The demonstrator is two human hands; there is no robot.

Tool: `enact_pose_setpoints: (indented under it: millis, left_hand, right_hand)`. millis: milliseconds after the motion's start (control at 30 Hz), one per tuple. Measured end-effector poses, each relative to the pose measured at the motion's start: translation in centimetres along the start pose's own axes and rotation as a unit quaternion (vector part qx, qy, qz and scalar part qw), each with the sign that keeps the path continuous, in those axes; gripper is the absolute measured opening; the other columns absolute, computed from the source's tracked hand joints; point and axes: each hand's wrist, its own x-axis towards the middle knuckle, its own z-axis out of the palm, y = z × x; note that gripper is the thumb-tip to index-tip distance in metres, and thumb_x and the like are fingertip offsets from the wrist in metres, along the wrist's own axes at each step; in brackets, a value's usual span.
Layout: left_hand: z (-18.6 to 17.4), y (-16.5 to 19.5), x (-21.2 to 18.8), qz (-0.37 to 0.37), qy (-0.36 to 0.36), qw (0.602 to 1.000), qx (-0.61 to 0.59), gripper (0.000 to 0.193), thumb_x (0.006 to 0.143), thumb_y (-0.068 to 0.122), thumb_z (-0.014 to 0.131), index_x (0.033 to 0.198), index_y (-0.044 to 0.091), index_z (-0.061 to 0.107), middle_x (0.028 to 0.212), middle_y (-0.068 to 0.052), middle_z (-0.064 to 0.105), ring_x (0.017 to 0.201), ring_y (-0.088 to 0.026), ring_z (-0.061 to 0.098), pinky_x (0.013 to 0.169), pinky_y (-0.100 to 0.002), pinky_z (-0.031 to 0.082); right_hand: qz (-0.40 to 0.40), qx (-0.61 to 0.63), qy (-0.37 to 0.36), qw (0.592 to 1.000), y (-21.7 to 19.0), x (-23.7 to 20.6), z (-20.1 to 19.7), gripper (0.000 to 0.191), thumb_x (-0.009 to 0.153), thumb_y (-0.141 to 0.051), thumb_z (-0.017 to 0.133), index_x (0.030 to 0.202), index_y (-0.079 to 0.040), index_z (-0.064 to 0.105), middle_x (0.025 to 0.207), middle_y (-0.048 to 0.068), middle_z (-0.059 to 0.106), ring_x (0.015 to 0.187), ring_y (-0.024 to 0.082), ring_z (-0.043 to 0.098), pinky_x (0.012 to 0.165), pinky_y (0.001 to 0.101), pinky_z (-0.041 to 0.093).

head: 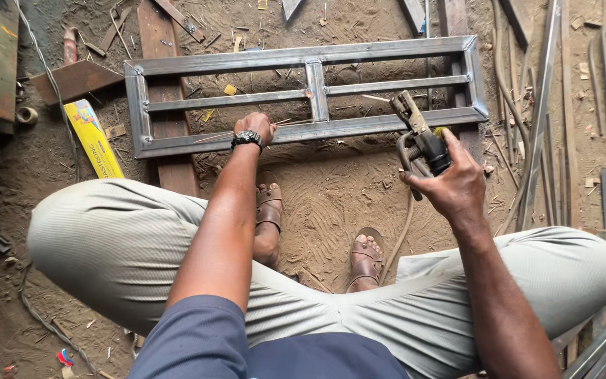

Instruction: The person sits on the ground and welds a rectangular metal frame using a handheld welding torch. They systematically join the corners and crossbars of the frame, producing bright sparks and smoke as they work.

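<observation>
Right hand [457,184] fingers wrap tight round the welding holder [419,137], its jaw hanging over the steel frame [303,56]; left hand [255,128] fingers curl down, pinching a thin rod [212,137] on the frame's near rail. The frame lies flat on the dirt floor [331,189] — looks heavy and rigid, best gripped by a rail.

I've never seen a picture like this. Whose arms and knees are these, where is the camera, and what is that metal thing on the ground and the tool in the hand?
The camera sits on the person's head and looks down, so you see their own knees, sandalled feet and both arms. They squat on a sandy workshop floor. In front of them lies a rectangular metal frame with a bar down its middle. The left hand, with a wristwatch, rests on the frame's near edge and seems to hold a thin rod. The right hand grips a clamp-like welding holder with a cable trailing back. A yellow packet and metal strips lie around.
</observation>
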Motion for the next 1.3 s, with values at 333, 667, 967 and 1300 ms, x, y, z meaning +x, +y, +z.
enact_pose_setpoints:
  millis: [333,667,967,1300]
  left_hand:
    - [4.8,0.6,-0.3,0.046,0.049,0.996,0.064,0.043,0.098,0.051,0.063,0.106,0.010,0.076,0.118,-0.012,0.071,0.109,-0.030,0.068,0.092,-0.045,0.055]
    - [6.0,1.3,0.6,0.034,0.000,0.994,0.106,0.049,0.102,0.055,0.056,0.108,0.010,0.073,0.111,-0.011,0.068,0.101,-0.024,0.067,0.086,-0.042,0.056]
    - [6.6,1.0,1.0,0.049,0.023,0.993,0.102,0.045,0.101,0.053,0.058,0.106,0.011,0.074,0.111,-0.009,0.068,0.102,-0.024,0.067,0.088,-0.042,0.055]
    - [6.7,0.3,1.1,0.043,0.013,0.994,0.100,0.042,0.102,0.049,0.059,0.106,0.010,0.073,0.111,-0.010,0.068,0.102,-0.024,0.066,0.088,-0.041,0.055]
  right_hand:
    - [-0.032,-0.047,-0.039,0.998,2.2,-1.1,3.9,0.113,0.063,-0.053,0.092,0.154,-0.005,0.046,0.106,0.017,0.067,0.091,0.028,0.070,0.069,0.0431,0.063]
    - [-0.048,-0.048,-0.053,0.996,2.6,-1.0,5.1,0.107,0.067,-0.051,0.090,0.154,-0.005,0.048,0.099,0.016,0.065,0.084,0.025,0.069,0.061,0.0416,0.063]
    - [-0.053,-0.052,-0.056,0.996,3.0,-0.6,6.3,0.107,0.064,-0.046,0.092,0.152,-0.006,0.049,0.100,0.016,0.066,0.086,0.025,0.069,0.064,0.0417,0.063]
    - [-0.043,-0.064,-0.077,0.994,2.4,-0.2,8.1,0.109,0.061,-0.046,0.095,0.153,-0.009,0.048,0.102,0.015,0.066,0.088,0.027,0.069,0.066,0.0436,0.063]
